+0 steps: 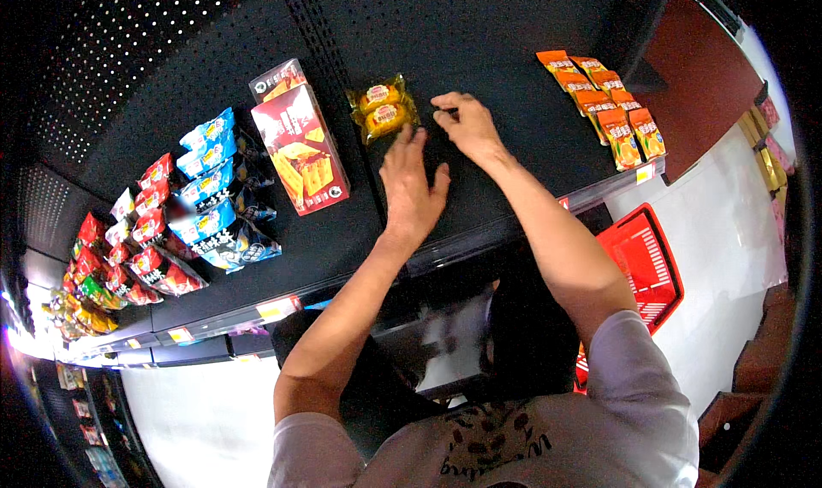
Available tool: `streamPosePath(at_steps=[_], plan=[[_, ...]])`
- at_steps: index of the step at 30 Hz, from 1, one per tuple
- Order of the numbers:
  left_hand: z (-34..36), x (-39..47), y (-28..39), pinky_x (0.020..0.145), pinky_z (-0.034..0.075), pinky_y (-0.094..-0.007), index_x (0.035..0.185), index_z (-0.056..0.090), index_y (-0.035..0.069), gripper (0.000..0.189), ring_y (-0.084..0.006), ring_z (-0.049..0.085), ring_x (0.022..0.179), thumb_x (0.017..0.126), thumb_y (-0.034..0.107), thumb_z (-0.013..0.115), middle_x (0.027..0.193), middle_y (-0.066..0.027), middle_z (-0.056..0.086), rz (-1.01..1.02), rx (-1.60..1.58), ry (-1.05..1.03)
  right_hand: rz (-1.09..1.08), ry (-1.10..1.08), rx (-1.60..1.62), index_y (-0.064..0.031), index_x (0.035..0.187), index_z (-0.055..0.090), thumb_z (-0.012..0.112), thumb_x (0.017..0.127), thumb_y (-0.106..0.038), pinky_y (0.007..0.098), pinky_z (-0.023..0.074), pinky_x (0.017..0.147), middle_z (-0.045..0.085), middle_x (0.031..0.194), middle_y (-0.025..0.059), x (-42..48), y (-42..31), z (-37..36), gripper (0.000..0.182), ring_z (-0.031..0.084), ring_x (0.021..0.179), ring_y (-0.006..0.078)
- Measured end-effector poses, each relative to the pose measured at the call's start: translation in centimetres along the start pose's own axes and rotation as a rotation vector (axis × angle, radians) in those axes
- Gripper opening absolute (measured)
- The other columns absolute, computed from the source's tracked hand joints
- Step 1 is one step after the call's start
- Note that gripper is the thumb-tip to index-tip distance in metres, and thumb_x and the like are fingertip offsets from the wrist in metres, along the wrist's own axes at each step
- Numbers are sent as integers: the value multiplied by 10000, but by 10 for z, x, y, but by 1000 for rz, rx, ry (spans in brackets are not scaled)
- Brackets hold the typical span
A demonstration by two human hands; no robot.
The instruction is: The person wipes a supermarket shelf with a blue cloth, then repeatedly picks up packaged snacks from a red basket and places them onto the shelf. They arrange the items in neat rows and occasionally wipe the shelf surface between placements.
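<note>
Two small yellow snack cakes in clear wrappers [383,112] lie one behind the other on the black shelf [514,180]. My left hand [411,183] is at their near edge, fingers stretched out and thumb apart. Its fingertips reach the nearer wrapper; whether they touch it, I cannot tell. Just right of the cakes, my right hand [472,128] hovers with bent fingers and nothing in its grasp. Left of the cakes stand dark red biscuit boxes [300,151], one behind another, with biscuits pictured on the front.
Blue snack bags [215,221] and red snack bags [160,266] fill the shelf's left side. Orange packets [620,135] form two rows at the right. Price tags [279,308] line the front edge. A red plastic shopping basket [648,257] is below at right, near the pale floor [719,231].
</note>
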State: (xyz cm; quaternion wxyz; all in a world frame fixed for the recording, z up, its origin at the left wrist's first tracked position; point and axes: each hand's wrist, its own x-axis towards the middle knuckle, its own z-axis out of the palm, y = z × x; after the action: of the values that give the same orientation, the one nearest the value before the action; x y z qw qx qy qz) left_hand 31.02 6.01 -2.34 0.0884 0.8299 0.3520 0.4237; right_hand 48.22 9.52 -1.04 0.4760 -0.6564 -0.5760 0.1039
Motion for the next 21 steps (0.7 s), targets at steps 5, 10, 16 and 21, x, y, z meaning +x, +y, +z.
streamPosePath(at_steps=[5, 10, 16, 21], plan=[[-15, -19, 29, 1082, 350, -494, 1395, 466, -11, 730, -397, 417, 1324, 852, 401, 727, 1473, -226, 422, 171, -62, -262, 55, 34, 323, -94, 1226, 658, 647, 941, -143, 270, 568, 689, 677, 1115, 49, -17, -15, -66, 290, 644, 921, 122], [-18, -33, 49, 1085, 354, -475, 1413, 464, 9, 778, -380, 413, 1321, 820, 432, 737, 1487, -181, 426, 281, 31, -520, 101, 321, 501, -72, 1220, 647, 575, 990, -116, 238, 565, 679, 679, 1119, 57, -102, 2, -139, 245, 632, 896, 102], [-18, -43, 45, 1090, 350, -476, 1432, 464, 84, 683, -359, 430, 1319, 847, 329, 716, 1491, -135, 448, 320, 195, -589, 452, 447, 312, -49, 1175, 649, 560, 1002, -115, 247, 535, 682, 679, 1013, 16, -274, 127, -182, 205, 616, 850, 95], [-17, -42, 51, 1111, 336, -470, 1447, 445, 89, 742, -345, 425, 1336, 809, 291, 764, 1498, -138, 439, 327, 212, -607, 792, 226, 45, -6, 1224, 614, 645, 947, -145, 340, 549, 725, 706, 990, 83, -398, 197, -203, 312, 658, 875, 193]])
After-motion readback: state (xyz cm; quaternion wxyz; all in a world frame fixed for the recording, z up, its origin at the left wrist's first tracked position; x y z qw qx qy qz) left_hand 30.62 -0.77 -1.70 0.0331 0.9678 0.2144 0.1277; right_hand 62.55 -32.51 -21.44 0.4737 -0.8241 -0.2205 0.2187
